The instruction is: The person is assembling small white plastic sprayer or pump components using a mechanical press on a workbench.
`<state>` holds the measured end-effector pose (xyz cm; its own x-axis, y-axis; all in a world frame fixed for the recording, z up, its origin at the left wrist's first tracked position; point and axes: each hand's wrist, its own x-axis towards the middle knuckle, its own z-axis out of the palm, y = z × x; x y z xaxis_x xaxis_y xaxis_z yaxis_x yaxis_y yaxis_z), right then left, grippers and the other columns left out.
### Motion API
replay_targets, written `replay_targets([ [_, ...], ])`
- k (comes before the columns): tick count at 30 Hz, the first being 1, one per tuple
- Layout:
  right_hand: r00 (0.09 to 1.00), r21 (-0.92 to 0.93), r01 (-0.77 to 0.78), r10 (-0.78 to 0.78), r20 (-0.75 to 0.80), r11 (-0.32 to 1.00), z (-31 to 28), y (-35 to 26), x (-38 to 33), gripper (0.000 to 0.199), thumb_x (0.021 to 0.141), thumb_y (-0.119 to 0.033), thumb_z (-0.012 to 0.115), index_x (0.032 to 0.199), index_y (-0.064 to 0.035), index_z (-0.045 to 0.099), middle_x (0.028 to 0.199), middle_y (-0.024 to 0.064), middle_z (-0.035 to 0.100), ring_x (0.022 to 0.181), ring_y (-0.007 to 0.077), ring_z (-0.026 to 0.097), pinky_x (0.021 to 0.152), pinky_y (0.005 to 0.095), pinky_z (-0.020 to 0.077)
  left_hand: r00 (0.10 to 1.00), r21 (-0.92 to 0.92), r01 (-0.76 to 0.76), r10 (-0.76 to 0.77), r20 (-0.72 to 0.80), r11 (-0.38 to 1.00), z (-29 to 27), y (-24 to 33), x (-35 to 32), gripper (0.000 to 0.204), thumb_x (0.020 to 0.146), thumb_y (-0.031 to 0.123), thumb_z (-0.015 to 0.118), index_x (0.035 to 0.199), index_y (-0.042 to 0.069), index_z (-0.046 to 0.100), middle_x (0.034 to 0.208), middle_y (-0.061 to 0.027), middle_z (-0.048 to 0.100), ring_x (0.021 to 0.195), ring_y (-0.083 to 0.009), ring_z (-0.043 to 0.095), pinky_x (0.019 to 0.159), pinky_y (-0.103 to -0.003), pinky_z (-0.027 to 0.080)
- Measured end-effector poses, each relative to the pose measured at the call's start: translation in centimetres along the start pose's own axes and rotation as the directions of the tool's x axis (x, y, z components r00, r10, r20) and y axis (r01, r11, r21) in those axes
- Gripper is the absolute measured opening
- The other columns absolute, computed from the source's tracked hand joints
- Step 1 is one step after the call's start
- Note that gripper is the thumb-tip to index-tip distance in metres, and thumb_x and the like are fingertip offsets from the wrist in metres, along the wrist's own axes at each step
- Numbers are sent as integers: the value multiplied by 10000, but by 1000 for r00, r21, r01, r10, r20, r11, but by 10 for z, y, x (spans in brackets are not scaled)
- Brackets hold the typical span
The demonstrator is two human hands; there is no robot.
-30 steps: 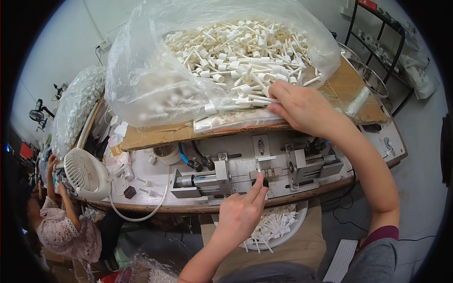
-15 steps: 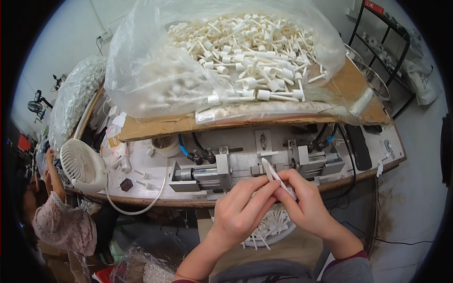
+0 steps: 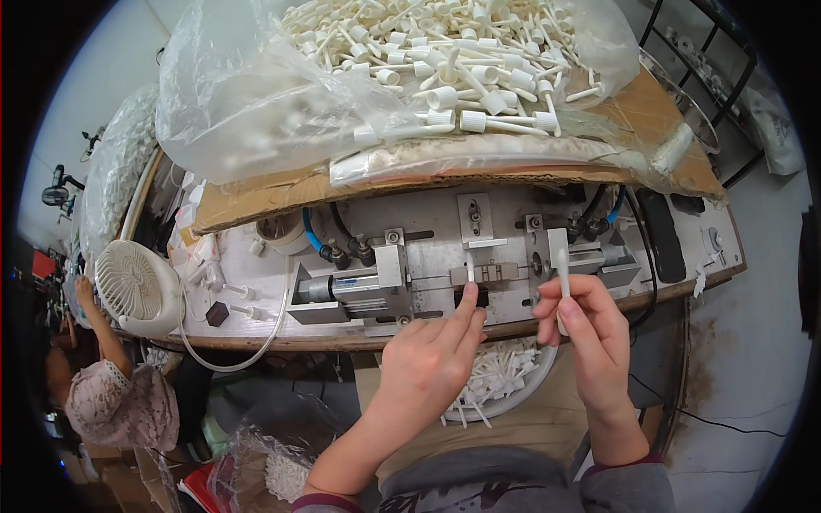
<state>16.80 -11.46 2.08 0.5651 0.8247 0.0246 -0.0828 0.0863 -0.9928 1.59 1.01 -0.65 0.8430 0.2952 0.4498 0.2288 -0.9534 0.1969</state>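
My left hand (image 3: 432,359) reaches to the metal fixture (image 3: 494,273) at the middle of the bench. Its index finger is stretched out, the tip touching a slim white plastic stick (image 3: 469,268) standing in the fixture. The other fingers are bent, and I see nothing held in them. My right hand (image 3: 593,329), to the right, pinches another white plastic stick (image 3: 564,278) between thumb and fingers, its rounded end pointing away from me. Below the hands is a round white basin (image 3: 540,373) of similar white sticks.
Metal clamp blocks with cylinders (image 3: 351,291) flank the fixture. Behind, a cardboard sheet (image 3: 256,203) bears a clear plastic bag (image 3: 231,111) of white capped sticks (image 3: 445,51). A white fan (image 3: 138,289) stands left; beyond it sits another person (image 3: 120,398). A black case (image 3: 661,235) lies right.
My hands were together over the bench holding white sticks; now they are apart. One stick stands in the fixture under my left index finger, and my right hand has moved right with another.
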Motion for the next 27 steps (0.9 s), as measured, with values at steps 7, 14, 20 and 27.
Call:
replay_targets([
  [7,953,-329,298,-299,47,896,-6,-2,-1,196,970,-31,582,1114,77,659,1069,121,630,911,123,617,801,235,488,993,69,35,-43,109,997,-3,-1,8,279,805,214,765,1031,57,721,1233,-114,687,557,-168,612,548,-283,489],
  [14,1000,-78,26,-25,15,997,-6,-2,-3,173,935,6,636,1082,87,680,999,104,672,814,96,636,706,212,515,997,-308,16,-38,-65,951,-18,1,11,366,739,150,827,1071,37,722,1200,-134,699,736,-203,692,649,-284,550],
  [20,994,-51,-7,12,108,999,12,-19,28,203,934,-62,673,1111,36,681,932,69,713,742,85,653,612,215,502,934,-382,-142,-4,-356,913,-26,5,13,378,702,41,841,1052,-26,717,1051,-144,701,864,-247,707,701,-314,587],
  [27,625,-825,535,-743,241,182,10,-67,155,454,813,-219,781,1223,-77,650,1111,80,675,1035,211,637,853,340,520,958,-398,67,-169,-229,915,-17,1,-4,382,677,57,855,1028,-12,722,1207,-172,658,849,-216,692,706,-320,588],
])
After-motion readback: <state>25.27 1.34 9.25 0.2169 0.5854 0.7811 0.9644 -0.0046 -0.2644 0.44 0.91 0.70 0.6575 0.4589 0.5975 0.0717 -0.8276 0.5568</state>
